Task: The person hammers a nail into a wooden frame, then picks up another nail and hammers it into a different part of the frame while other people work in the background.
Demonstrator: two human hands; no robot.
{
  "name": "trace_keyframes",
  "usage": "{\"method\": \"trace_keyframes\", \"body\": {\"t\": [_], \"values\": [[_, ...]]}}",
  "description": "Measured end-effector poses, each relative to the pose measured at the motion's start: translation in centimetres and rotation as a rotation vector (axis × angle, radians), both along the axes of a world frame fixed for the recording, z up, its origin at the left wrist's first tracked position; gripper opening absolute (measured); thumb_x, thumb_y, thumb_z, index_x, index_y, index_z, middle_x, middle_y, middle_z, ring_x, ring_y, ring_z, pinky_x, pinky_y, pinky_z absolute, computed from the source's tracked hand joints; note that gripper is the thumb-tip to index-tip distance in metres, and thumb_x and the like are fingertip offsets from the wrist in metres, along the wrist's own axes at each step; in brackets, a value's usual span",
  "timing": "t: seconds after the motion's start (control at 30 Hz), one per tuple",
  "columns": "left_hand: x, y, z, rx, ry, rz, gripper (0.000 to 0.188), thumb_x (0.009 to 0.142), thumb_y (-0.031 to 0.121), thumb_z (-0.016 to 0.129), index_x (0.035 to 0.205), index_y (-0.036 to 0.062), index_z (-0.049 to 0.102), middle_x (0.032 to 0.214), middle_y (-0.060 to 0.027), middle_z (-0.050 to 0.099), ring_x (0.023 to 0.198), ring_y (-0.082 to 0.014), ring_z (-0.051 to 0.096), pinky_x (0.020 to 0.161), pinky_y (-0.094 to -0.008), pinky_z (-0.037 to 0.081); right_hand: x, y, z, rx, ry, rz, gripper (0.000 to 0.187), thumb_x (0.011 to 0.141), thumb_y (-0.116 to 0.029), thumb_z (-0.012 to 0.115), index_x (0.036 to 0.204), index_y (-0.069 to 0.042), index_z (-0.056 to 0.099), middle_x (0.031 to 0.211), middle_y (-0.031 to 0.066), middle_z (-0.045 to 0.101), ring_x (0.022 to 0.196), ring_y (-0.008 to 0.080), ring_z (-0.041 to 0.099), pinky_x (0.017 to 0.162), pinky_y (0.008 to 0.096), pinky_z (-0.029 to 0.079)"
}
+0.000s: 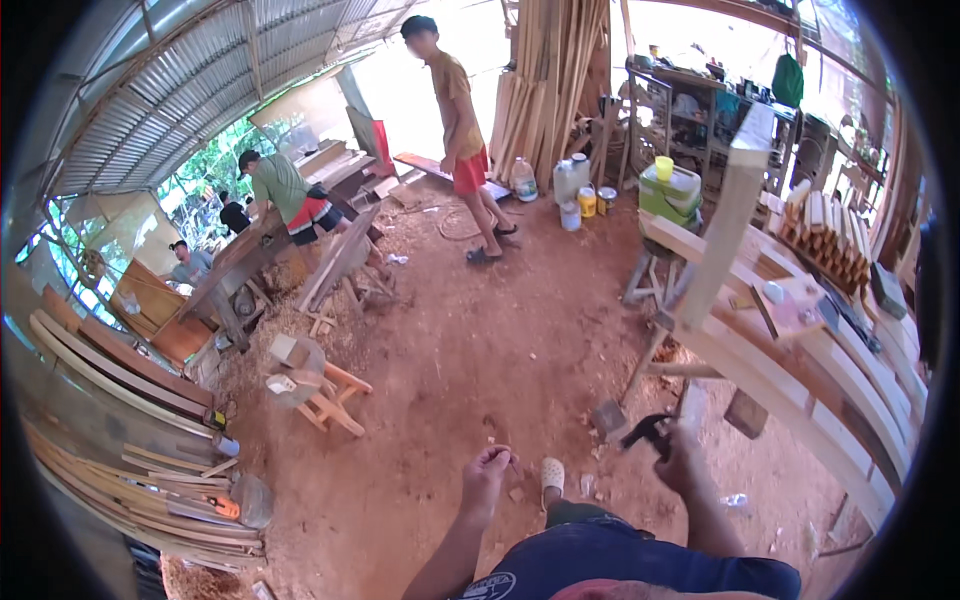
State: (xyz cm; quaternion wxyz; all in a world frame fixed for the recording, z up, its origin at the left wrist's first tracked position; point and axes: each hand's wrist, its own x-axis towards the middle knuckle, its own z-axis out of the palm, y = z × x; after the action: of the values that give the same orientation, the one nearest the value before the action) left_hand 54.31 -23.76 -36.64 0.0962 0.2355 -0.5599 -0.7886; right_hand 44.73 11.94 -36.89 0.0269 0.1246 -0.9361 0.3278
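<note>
We grip a black tool [648, 435] in the right hand [685, 462], fingers wrapped around it, over the dirt floor [440, 360] and near the long wooden beams [765, 375]. We position the left hand [487, 475] well apart from the tool, in front of the body, with thumb and fingertips drawn into a narrow pinch (at this size, we cannot confirm the tool's type or whether the pinch holds anything small). To our right, a wooden post [722, 235] rises beside the beams. Ahead, a co-worker [462, 120] stands on the floor.
</note>
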Motion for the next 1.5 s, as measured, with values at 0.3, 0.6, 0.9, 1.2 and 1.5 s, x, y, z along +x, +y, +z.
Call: {"method": "trace_keyframes", "body": {"t": [0.3, 0.6, 0.9, 1.2, 1.5], "values": [[-7.9, -9.0, -9.1, 0.086, -0.375, -0.012, 0.013, 0.102, 0.016, 0.057, 0.111, 0.008, 0.063, 0.084, -0.0017, 0.065, 0.054, -0.0024, 0.041, 0.046, -0.021, 0.031, -13.5, -18.6, -2.6, -0.1, -0.275, 0.536, 0.035, 0.079, -0.013, 0.068, 0.113, -0.012, 0.063, 0.098, 0.0177, 0.068, 0.098, 0.0417, 0.065, 0.083, 0.0508, 0.052], [-22.2, -16.9, -9.7, 0.0, -0.419, -0.019, 0.024, 0.096, 0.01, 0.057, 0.118, 0.0044, 0.063, 0.089, -0.0024, 0.064, 0.061, -0.0047, 0.048, 0.049, -0.0209, 0.036, -28.1, -24.0, -7.9, 0.217, -0.379, 0.334, 0.028, 0.076, -0.017, 0.069, 0.104, -0.011, 0.067, 0.102, 0.017, 0.07, 0.09, 0.037, 0.068, 0.077, 0.0489, 0.054], [-43.7, -29.5, -13.4, -0.156, -0.401, -0.513, 0.03, 0.095, 0.01, 0.055, 0.121, 0.0006, 0.066, 0.101, -0.0068, 0.068, 0.088, -0.0141, 0.061, 0.076, -0.0271, 0.051, -30.7, -17.2, -33.5, 0.299, -0.869, -0.294, 0.053, 0.085, -0.048, 0.07, 0.12, -0.007, 0.07, 0.125, 0.0203, 0.067, 0.115, 0.0339, 0.065, 0.098, 0.0441, 0.05], [-69.1, -34.7, -16.1, -0.479, -0.148, -0.772, 0.031, 0.095, 0.011, 0.061, 0.124, 0.0001, 0.064, 0.111, -0.011, 0.07, 0.102, -0.0182, 0.066, 0.091, -0.03, 0.052, -23.9, -19.5, -30.7, 0.359, -1.311, -0.496, 0.045, 0.086, -0.035, 0.065, 0.119, -0.005, 0.069, 0.115, 0.0196, 0.07, 0.101, 0.0332, 0.069, 0.085, 0.044, 0.054], [-84.7, -18.7, -13.1, -0.266, -0.418, -1.191, 0.022, 0.091, 0.003, 0.058, 0.11, 0.0002, 0.069, 0.088, -0.0077, 0.069, 0.051, -0.005, 0.048, 0.041, -0.0206, 0.033, -40.9, -25.9, -31.0, -0.015, -1.162, -0.723, 0.039, 0.086, -0.022, 0.06, 0.119, -0.003, 0.068, 0.104, 0.019, 0.073, 0.087, 0.0324, 0.073, 0.072, 0.0438, 0.058]]}}
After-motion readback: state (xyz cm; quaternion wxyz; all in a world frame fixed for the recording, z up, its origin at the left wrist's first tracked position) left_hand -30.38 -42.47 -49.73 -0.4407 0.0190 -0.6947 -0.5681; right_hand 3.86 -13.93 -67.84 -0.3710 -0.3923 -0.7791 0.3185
